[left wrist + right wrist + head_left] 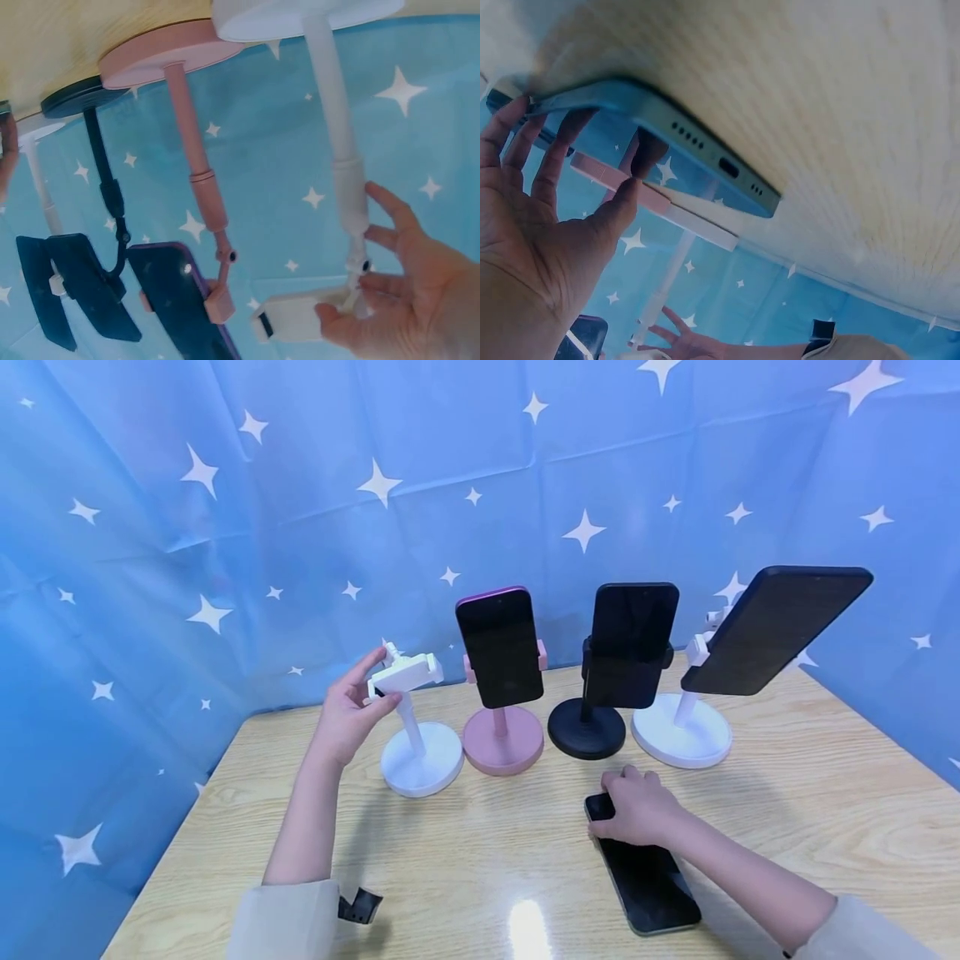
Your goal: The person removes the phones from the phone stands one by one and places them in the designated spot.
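Note:
My left hand (351, 710) holds the clamp (406, 676) of the leftmost white phone stand, with the thumb on its front and the fingers behind. No phone sits in that clamp; its round base (422, 760) rests on the table. In the left wrist view, the hand (420, 292) reaches round the stand's joint and post (334, 105). My right hand (637, 806) grips the far end of a dark phone (651, 885) that lies screen up on the table. In the right wrist view, the thumb and fingers of the hand (547, 232) are at the phone's edges (705, 146).
Beside the white stand are a pink stand (504, 743) with a phone (501, 647), a black stand (587, 731) with a phone (632, 643), and another white stand (682, 735) with a large tilted dark device (776, 631). A blue starred curtain (450, 527) hangs behind the wooden table (450, 868).

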Demonstrator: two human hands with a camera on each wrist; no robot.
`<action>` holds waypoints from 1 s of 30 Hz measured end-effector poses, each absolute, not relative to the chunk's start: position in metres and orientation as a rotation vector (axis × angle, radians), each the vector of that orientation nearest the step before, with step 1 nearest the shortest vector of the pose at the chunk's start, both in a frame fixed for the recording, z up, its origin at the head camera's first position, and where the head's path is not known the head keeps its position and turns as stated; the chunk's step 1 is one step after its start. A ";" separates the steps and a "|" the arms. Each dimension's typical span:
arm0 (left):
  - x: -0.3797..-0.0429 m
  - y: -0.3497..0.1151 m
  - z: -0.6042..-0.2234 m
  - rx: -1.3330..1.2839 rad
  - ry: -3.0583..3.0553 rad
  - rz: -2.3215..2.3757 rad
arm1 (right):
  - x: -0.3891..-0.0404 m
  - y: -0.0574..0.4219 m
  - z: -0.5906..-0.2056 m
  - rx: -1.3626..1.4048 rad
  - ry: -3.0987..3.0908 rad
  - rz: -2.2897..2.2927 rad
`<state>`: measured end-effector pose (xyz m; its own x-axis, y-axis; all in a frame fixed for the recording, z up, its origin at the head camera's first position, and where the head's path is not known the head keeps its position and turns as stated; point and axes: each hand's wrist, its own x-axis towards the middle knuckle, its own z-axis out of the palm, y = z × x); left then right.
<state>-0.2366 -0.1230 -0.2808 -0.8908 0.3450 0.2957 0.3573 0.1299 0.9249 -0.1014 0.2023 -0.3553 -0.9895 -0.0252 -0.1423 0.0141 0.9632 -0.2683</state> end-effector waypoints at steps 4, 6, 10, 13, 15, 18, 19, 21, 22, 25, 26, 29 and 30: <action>-0.228 -0.121 -0.280 -0.601 -2.337 -1.954 | -0.103 0.199 -0.346 0.025 2.974 -0.407; -0.223 -0.121 -0.279 -0.560 -2.321 -1.969 | -0.105 0.196 -0.342 0.029 2.989 -0.428; -0.215 -0.119 -0.281 -0.497 -2.297 -2.002 | -0.108 0.189 -0.334 -0.006 3.062 -0.513; -0.208 -0.116 -0.284 -0.445 -2.325 -2.006 | -0.109 0.184 -0.329 -0.055 3.138 -0.654; -0.203 -0.112 -0.288 -0.390 -2.362 -1.998 | -0.110 0.180 -0.326 -0.091 3.186 -0.789; -0.198 -0.106 -0.292 -0.282 -2.381 -2.000 | -0.111 0.174 -0.321 -0.143 3.228 -0.976; -0.196 -0.104 -0.293 -0.248 -2.379 -2.000 | -0.111 0.172 -0.320 -0.162 3.235 -1.033; -0.194 -0.101 -0.295 -0.207 -2.372 -2.011 | -0.112 0.168 -0.316 -0.195 3.244 -1.127; -0.193 -0.099 -0.297 -0.206 -2.374 -2.015 | -0.113 0.166 -0.314 -0.213 3.248 -1.168; -0.189 -0.092 -0.301 -0.268 -2.408 -2.018 | -0.114 0.162 -0.308 -0.279 3.263 -1.294; -0.188 -0.088 -0.301 -0.306 -2.423 -2.017 | -0.115 0.162 -0.305 -0.298 3.271 -1.336; -0.182 -0.076 -0.303 -0.425 -2.441 -2.013 | -0.117 0.159 -0.298 -0.376 3.302 -1.456; -0.181 -0.071 -0.303 -0.467 -2.437 -2.008 | -0.118 0.158 -0.296 -0.396 3.310 -1.490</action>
